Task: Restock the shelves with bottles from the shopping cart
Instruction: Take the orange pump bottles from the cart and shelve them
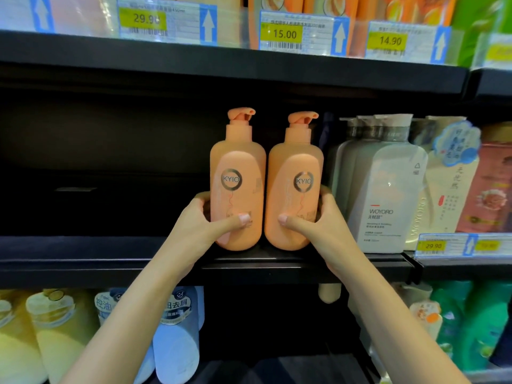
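- Two orange KYIO pump bottles, the left bottle [237, 187] and the right bottle [294, 189], stand upright and touching on the black shelf [110, 261], labels forward, spouts pointing right.
- Left hand [206, 220] grips the left bottle; right hand [318, 220] grips the right.
- White WOYORO bottles [382, 189] stand just beside.

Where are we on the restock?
Done: nothing confirmed. In hand: left hand and right hand each grip an orange KYIO bottle at the middle shelf front. Left: release them; shelf dark to their left; cart unseen.
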